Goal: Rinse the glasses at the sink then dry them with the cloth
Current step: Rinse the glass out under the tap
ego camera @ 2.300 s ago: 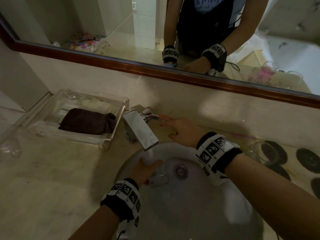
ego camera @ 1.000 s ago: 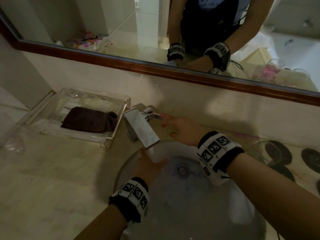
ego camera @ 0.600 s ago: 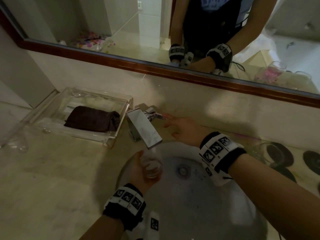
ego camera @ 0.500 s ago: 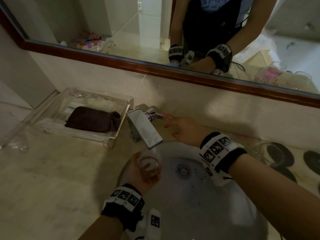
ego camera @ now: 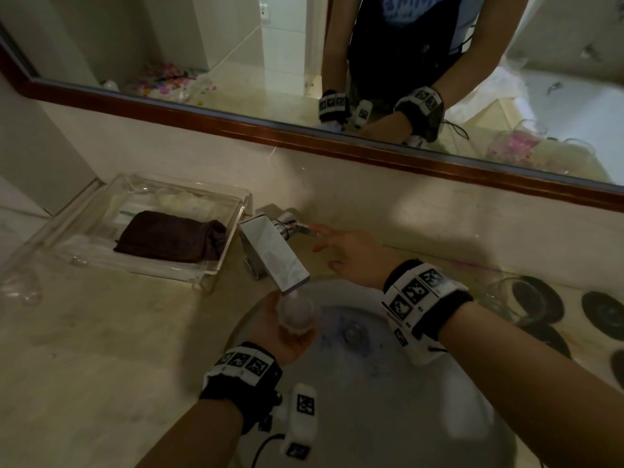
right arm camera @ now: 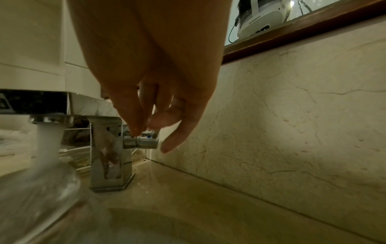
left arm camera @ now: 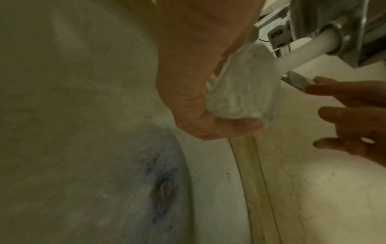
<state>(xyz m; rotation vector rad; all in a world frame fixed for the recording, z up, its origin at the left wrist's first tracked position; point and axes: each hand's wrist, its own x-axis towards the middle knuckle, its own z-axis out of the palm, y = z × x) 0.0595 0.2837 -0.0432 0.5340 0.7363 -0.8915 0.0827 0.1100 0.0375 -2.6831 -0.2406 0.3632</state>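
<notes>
Left of the chrome faucet (ego camera: 273,261), a dark brown cloth (ego camera: 172,237) lies in a clear acrylic tray (ego camera: 233,231). Right of the faucet, black round coasters (ego camera: 604,312) dot the beige marble counter (ego camera: 101,349).

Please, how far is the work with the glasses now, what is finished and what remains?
Done: nothing looks finished yet. In hand: the left hand holds a glass under the running tap, and water foams inside it; the right hand touches the tap lever. Left: another glass waits on the counter at the right, and the dark cloth lies folded in its clear tray, so no drying has begun.
</notes>
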